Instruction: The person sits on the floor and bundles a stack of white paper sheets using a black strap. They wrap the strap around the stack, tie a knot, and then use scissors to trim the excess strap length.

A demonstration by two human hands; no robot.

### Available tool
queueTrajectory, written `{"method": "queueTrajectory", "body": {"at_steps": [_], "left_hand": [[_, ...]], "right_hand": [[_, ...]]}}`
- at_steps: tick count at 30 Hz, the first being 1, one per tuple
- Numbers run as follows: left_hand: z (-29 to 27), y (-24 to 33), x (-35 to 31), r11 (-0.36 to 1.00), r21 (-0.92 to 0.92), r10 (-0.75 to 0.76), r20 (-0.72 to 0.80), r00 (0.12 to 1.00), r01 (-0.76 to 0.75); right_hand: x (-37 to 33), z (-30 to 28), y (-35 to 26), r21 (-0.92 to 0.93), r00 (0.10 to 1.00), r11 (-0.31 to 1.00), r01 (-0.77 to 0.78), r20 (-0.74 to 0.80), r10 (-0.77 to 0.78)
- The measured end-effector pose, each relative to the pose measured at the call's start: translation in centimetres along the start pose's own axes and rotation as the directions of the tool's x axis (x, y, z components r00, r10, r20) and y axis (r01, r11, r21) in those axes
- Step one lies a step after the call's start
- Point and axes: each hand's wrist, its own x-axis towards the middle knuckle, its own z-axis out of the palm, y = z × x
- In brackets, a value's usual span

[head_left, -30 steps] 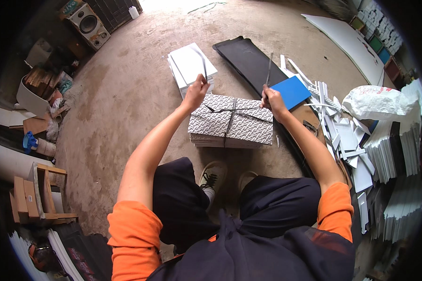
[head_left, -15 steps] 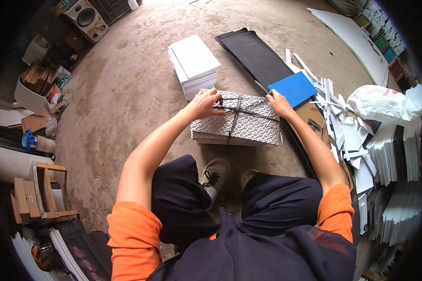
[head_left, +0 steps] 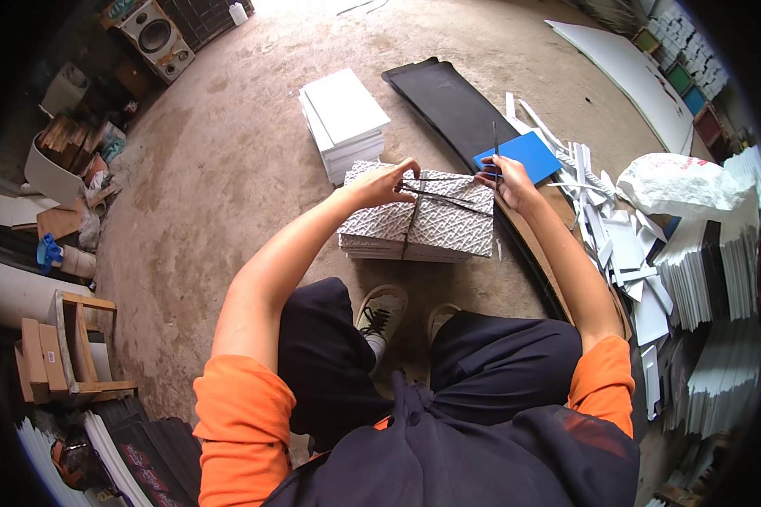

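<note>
A stack of white panels with a textured top (head_left: 372, 224) lies on the floor in front of my feet, with a black cord (head_left: 406, 232) wrapped round it. My left hand (head_left: 385, 184) rests over the stack's far left part, its fingers closed on the cord near where the strands cross. Above the far right corner, my right hand (head_left: 511, 180) pinches the cord, and a loose end sticks up past the fingers. Strands run across the top between both hands. Just beyond my right hand lies a flat blue board (head_left: 533, 155).
Behind the bundle stands a stack of smooth white boards (head_left: 344, 106). A long black sheet (head_left: 448, 101) lies to its right. White offcuts (head_left: 626, 245), a white plastic bag (head_left: 676, 186) and upright panel stacks (head_left: 689, 279) fill the right side. A wooden frame (head_left: 80, 346) stands at left.
My right hand has come off the bundle's far right edge and turned, now holding a cord end upward. My left hand has closed further on the cord. The view has shifted slightly.
</note>
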Motion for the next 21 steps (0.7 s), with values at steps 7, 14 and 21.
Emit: {"method": "queueTrajectory", "body": {"at_steps": [7,14,21], "left_hand": [[-1.8,-2.6,-0.8,0.999,0.024,-0.033,-0.084,0.996,0.035],[-2.1,-1.7,-0.1,0.993,-0.107,0.037,-0.047,0.998,-0.042],[-1.1,0.5,0.8,0.939,-0.316,-0.151,-0.021,0.988,0.137]], "right_hand": [[-1.5,2.6,0.4,-0.120,1.000,0.992,-0.028,-0.012,0.027],[-2.2,5.3,1.9,-0.009,0.998,0.998,-0.058,0.039,0.058],[-2.7,7.0,2.9,-0.043,0.990,0.995,-0.085,0.112,0.089]]}}
